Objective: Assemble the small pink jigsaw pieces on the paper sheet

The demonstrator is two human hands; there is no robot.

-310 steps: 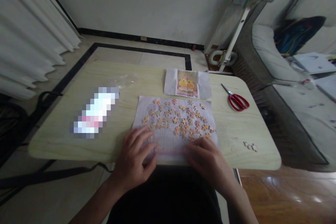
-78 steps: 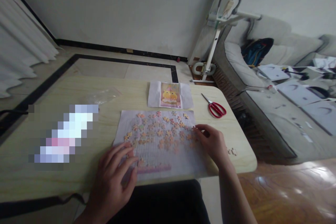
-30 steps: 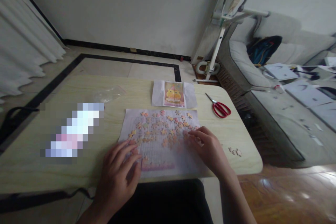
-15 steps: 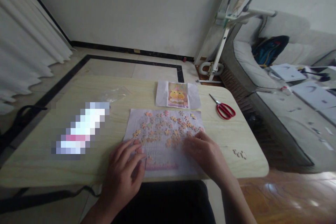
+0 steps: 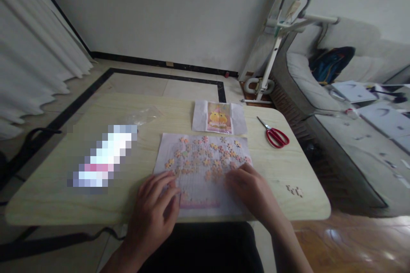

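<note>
Several loose jigsaw puzzle pieces [image 5: 217,163], mostly yellow and pink, are spread over a white sheet of paper [image 5: 205,187]. Along its near side runs a joined pink strip of puzzle [image 5: 200,204]. My left hand [image 5: 156,202] rests at the sheet's left edge beside that strip, fingers loosely bent and the thumb apart. Over the right part of the sheet, my right hand [image 5: 246,182] has its fingers curled together near the pieces. Its fingertips are blurred, and whatever they hold is hidden. Behind the sheet lies a picture card [image 5: 219,117] showing yellow figures.
Red-handled scissors [image 5: 277,137] lie at the table's right, with a few separate puzzle pieces [image 5: 294,190] nearer its front corner. On the left are a pixelated bright object [image 5: 105,155] and a clear plastic bag [image 5: 144,115]. A grey sofa [image 5: 339,153] stands beyond the right edge.
The whole view has shifted slightly, so the table things sit a little farther right. My left fingers have drawn closer together; my right hand stays over the right part of the sheet.
</note>
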